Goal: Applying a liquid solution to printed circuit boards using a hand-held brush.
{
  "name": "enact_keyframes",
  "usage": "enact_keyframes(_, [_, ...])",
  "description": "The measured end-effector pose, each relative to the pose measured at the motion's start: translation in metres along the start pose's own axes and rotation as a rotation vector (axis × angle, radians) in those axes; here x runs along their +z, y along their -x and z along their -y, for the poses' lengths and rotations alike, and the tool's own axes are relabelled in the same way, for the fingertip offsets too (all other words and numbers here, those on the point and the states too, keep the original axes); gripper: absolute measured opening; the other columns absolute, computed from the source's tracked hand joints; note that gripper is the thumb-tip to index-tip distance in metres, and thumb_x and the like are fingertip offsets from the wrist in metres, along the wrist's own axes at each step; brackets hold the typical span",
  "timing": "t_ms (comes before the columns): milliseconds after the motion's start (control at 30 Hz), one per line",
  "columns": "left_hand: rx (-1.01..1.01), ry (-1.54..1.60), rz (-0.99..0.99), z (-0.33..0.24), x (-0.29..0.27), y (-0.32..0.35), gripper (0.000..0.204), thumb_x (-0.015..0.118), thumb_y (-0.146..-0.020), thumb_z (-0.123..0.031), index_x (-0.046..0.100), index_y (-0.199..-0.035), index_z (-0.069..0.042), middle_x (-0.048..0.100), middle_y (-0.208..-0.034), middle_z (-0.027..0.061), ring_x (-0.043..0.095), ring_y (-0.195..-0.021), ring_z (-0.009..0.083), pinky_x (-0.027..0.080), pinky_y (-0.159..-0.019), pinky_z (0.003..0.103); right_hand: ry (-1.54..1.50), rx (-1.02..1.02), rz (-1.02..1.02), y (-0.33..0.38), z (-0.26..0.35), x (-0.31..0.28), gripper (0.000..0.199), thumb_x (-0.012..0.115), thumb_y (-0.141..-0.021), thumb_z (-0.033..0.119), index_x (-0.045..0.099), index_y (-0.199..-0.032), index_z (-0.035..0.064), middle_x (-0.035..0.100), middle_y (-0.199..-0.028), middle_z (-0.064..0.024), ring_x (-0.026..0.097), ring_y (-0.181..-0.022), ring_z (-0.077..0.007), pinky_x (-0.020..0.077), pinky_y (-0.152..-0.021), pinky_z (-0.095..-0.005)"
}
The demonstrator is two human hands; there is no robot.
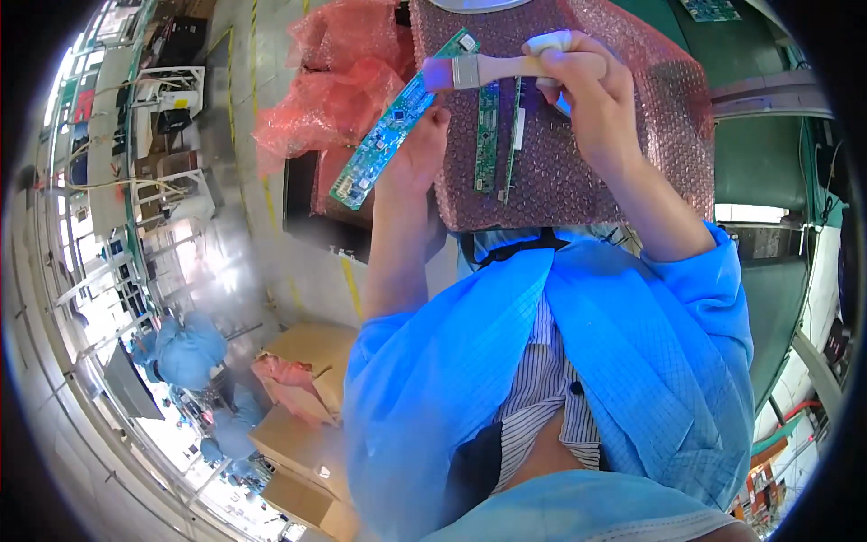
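My left hand [420, 149] is closed on a long, narrow green circuit board [390, 131], held tilted beyond the left edge of the bubble wrap. In my right hand [605, 104] is a flat paintbrush [515, 67] with a pale wooden handle and a metal band. Its bristles lie over the upper part of the board; whether they touch is hard to tell. White coverings sit on some right fingertips. Between my hands, two more narrow circuit boards, one [487, 149] flatter and one [513, 149] seen edge-on, rest on pink bubble wrap [587, 194].
Crumpled pink bubble wrap [339, 104] is heaped to the left. The rim of a white round object [479, 5] shows at the top. Another circuit board [712, 9] lies on a green surface at the upper right. Cardboard boxes [302, 443] and people in blue [190, 350] are lower left.
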State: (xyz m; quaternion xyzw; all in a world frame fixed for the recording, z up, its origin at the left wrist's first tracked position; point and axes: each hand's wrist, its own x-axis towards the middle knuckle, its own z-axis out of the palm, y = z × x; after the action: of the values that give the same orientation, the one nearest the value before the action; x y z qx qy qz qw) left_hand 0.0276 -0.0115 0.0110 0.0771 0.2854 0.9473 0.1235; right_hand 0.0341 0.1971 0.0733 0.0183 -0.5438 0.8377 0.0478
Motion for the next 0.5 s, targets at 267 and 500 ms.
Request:
enact_keyframes(267, [-0.016, -0.002, -0.062, -0.0039, 0.0055, 0.0032, 0.024, 0.057, -0.077, -0.028, 0.061, -0.096, -0.014, 0.054, -0.11, 0.0038, 0.046, -0.101, 0.0199, 0.035, -0.08, 0.029, 0.065, -0.013, -0.031, -0.0002, -0.0025, 0.0009, 0.018, 0.05, -0.081, 0.011, 0.058, -0.09, -0.002, 0.052, -0.07, -0.0013, 0.044, -0.06, -0.0041, 0.0322, -0.051, -0.0168])
enact_keyframes(500, [0.016, -0.03, -0.023, -0.0062, 0.0073, 0.0042, 0.026, 0.056, -0.078, -0.03, 0.06, -0.098, -0.013, 0.054, -0.11, 0.0039, 0.046, -0.102, 0.0195, 0.035, -0.081, 0.03, -0.003, 0.026, -0.07, -0.0006, -0.0009, -0.0035, 0.018, 0.05, -0.081, 0.012, 0.057, -0.09, -0.0016, 0.052, -0.071, -0.002, 0.045, -0.061, -0.0049, 0.035, -0.054, -0.0182])
